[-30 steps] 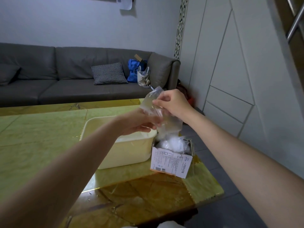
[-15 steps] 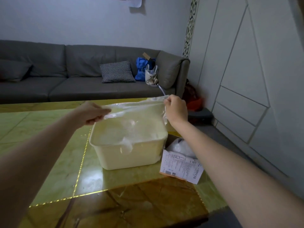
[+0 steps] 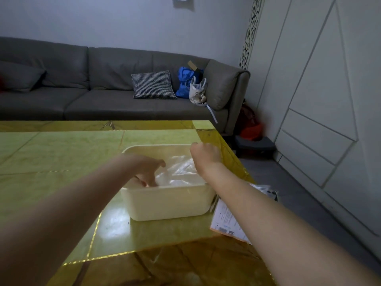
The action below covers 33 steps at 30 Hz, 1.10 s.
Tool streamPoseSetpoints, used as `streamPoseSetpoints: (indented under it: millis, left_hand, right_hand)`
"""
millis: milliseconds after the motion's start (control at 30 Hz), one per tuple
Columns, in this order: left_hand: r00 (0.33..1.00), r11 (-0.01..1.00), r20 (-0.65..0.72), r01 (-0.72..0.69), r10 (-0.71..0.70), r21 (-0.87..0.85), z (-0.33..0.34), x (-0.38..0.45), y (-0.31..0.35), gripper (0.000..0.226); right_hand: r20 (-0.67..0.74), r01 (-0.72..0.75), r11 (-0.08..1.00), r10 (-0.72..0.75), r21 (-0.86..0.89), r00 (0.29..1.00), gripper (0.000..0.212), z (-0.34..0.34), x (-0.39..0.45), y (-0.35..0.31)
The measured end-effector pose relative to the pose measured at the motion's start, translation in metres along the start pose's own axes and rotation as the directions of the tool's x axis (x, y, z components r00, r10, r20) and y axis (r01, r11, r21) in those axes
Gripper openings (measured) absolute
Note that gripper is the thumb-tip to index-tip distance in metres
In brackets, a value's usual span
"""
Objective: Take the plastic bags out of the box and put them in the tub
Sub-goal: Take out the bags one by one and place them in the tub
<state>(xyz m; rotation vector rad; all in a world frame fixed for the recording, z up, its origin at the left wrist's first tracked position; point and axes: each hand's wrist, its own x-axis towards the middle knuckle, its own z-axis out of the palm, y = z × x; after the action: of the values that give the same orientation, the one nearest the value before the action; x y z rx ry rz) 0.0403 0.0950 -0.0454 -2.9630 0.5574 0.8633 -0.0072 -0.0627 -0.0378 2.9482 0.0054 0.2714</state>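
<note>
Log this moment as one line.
left hand: in tub, pressing plastic bag | right hand: over tub's right rim | box: beside tub

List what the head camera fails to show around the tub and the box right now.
- Left hand fingertips: dipped in the tub, hidden behind its near wall.
- Right hand fingers: curled away from the camera; whether they pinch the plastic bag cannot be told.
- Box: mostly covered by the right forearm; its contents are hidden.
- Box label print: too small to read.
- Number of bags in the tub: clear film, blurred together.
</note>
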Motion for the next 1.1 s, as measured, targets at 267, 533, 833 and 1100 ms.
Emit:
streamPoseSetpoints:
  millis: [267,533,833,1100]
  left_hand:
    - [0.997,0.998,0.046,0.062,-0.063,0.016,-0.002,0.018,-0.003,0.071]
    - [0.999,0.998,-0.010,0.044,-0.045,-0.050,0.004,0.011,-0.005,0.062]
    - [0.908,0.986,-0.383,-0.159,0.169,0.057,-0.031,-0.026,0.026,0.029]
    - [0.704,0.809,-0.453,-0.583,0.547,0.071,-0.002,-0.057,0.118,0.029]
  right_hand:
    - [-0.115,0.107,0.990,-0.118,-0.093,0.986,0.021,-0.034,0.019,-0.005]
    - [0.577,0.168,0.979,-0.206,0.119,0.791,0.054,-0.006,0.003,-0.002]
    - [0.345,0.041,0.947,-0.157,0.319,0.925,0.030,-0.036,-0.003,0.029]
    - [0.443,-0.080,0.955,-0.058,0.286,0.894,0.023,-0.069,-0.058,0.089]
